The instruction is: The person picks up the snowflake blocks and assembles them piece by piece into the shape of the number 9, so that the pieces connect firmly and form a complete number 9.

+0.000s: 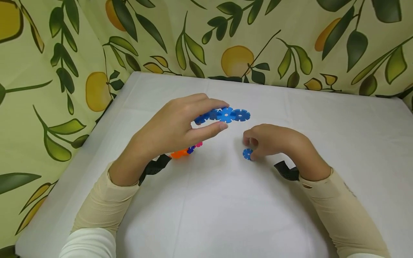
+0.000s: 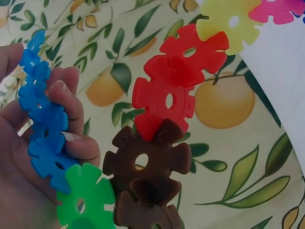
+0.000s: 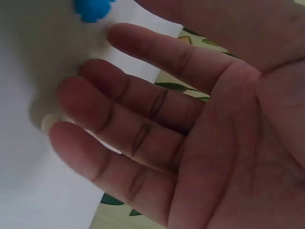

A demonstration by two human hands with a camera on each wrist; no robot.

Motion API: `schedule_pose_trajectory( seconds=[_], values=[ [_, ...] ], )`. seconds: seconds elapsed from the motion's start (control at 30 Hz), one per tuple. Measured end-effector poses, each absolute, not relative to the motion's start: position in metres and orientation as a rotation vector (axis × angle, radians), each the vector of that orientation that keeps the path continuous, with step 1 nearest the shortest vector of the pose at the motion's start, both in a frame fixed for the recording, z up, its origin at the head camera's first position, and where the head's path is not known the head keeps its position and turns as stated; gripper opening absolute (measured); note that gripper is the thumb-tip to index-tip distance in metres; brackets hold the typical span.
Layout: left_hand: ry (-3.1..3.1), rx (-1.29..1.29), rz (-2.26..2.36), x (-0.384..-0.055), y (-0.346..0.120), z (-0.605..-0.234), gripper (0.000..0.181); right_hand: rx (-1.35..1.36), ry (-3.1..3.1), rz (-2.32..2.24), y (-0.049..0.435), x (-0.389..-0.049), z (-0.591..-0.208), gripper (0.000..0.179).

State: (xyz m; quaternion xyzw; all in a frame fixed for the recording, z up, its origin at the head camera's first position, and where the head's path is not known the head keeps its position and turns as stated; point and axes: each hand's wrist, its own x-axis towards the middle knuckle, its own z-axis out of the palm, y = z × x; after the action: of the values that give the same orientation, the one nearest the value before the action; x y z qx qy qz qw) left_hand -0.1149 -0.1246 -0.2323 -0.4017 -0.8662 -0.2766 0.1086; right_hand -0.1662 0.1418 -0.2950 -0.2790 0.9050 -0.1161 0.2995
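My left hand [image 1: 174,125] grips a chain of interlocked blue flower-shaped discs [image 1: 226,115] above the table, thumb below and fingers above. In the left wrist view the chain runs on from the blue discs [image 2: 45,129] through a green disc [image 2: 86,195], brown discs [image 2: 143,162], red discs [image 2: 167,98], a yellow disc [image 2: 231,21] and a pink disc [image 2: 276,9]. My right hand [image 1: 274,141] reaches down over the table, fingers loosely bent, thumb and index fingertips right by a single blue disc [image 1: 247,154]. In the right wrist view that disc [image 3: 93,8] lies just beyond the index fingertip.
Orange, dark blue and pink discs [image 1: 180,154] show below my left hand, partly hidden by it. A white cloth covers the table [image 1: 219,208]. Behind it and along the left hangs a curtain [image 1: 206,39] printed with fruit and leaves. Black straps [image 1: 287,171] hang from the wrists.
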Motion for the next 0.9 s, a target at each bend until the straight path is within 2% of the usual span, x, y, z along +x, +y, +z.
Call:
schedule_pose_trajectory(
  seconds=[0.2, 0.43, 0.73, 0.9],
  values=[
    [-2.532, -1.190, -0.822, -0.115, -0.125, -0.231, 0.043, -0.773, 2.377, -0.279, 0.136, -0.169, -0.305, 0.030],
    [-2.547, -1.171, -0.826, -0.113, -0.125, -0.231, 0.045, -0.854, 2.350, -0.388, 0.138, -0.167, -0.300, 0.023],
    [-2.534, -1.182, -0.847, -0.114, -0.125, -0.231, 0.047, -1.172, 2.075, -1.512, 0.159, -0.153, -0.258, 0.017],
    [-2.555, -1.161, -0.811, -0.114, -0.124, -0.231, 0.049, -1.128, 1.921, -1.873, 0.165, -0.141, -0.240, 0.018]
  ],
)
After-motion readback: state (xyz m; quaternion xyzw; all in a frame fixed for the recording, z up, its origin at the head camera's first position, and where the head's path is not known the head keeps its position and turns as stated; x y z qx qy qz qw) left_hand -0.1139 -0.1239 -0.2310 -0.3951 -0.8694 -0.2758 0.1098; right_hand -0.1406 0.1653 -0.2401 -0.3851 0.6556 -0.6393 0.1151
